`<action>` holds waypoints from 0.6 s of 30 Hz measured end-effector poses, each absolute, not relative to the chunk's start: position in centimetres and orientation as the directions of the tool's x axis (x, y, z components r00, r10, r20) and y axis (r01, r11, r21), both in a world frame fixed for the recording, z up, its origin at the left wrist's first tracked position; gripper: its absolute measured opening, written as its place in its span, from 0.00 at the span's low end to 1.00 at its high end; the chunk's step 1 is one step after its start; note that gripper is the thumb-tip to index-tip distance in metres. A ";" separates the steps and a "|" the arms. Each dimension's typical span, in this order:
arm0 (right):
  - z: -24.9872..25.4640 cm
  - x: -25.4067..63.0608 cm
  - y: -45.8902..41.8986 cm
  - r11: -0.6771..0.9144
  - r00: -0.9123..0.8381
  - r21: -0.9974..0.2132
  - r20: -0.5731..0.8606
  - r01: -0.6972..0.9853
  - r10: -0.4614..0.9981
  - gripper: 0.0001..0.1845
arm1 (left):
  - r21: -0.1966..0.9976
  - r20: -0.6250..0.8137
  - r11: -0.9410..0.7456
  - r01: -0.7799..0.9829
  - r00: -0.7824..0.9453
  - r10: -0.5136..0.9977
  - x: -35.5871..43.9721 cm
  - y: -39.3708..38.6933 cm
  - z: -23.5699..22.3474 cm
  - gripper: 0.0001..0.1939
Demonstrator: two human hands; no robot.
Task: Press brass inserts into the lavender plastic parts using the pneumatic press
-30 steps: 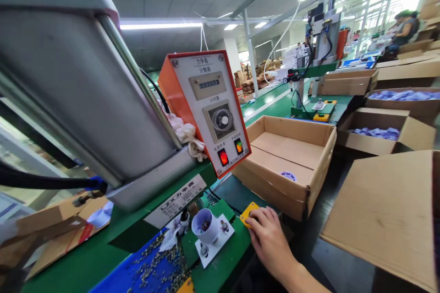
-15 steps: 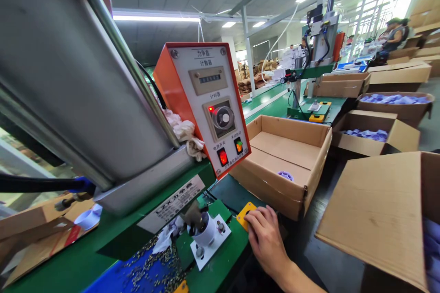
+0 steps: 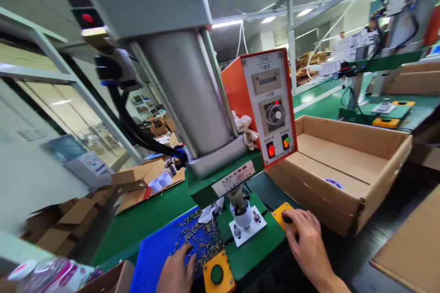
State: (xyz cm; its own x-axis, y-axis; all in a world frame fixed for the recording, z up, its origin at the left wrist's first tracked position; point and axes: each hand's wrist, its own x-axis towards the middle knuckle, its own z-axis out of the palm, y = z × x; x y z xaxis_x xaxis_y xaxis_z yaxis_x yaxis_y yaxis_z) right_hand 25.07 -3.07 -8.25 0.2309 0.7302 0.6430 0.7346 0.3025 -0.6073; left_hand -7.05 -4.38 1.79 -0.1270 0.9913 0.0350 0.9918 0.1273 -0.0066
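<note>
My right hand (image 3: 307, 243) rests on the yellow button box (image 3: 282, 216) at the right of the press base, fingers curled over its black button. My left hand (image 3: 176, 273) lies on the blue tray (image 3: 154, 252), its fingertips in the heap of small metal pins (image 3: 201, 237); whether it holds a pin is hidden. Just right of that hand sits a second yellow box with a green button (image 3: 217, 274). Between the hands, the press ram (image 3: 238, 200) is down inside a white plastic cup (image 3: 243, 217) that stands on a white fixture plate (image 3: 248, 231).
The big grey press cylinder (image 3: 185, 87) and its orange control box (image 3: 266, 105) rise over the green bench (image 3: 151, 219). An open cardboard box (image 3: 343, 169) holding one white-purple part (image 3: 333, 184) stands at right. More cartons lie at left and far right. Another press stands behind.
The view has swung left and down, bringing my left hand and the blue tray into sight. The ram has come down into the white cup. My right hand stays on the yellow button box.
</note>
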 end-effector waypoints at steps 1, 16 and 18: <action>-8.3 25.1 -3.1 0.311 0.237 -0.607 0.654 0.731 0.718 0.12 | -0.064 -0.002 0.133 0.989 -0.134 0.991 -7.5 -3.9 2.2 0.22; -1.8 20.8 -1.2 0.505 0.046 -0.787 0.554 0.355 0.831 0.26 | 0.097 -0.201 0.044 0.994 -0.023 0.979 -5.5 -1.8 1.7 0.09; -0.2 19.7 -0.4 0.525 -0.070 -0.817 0.525 0.239 0.848 0.35 | 0.130 -0.195 0.034 0.991 -0.008 0.981 -5.8 -1.6 1.5 0.07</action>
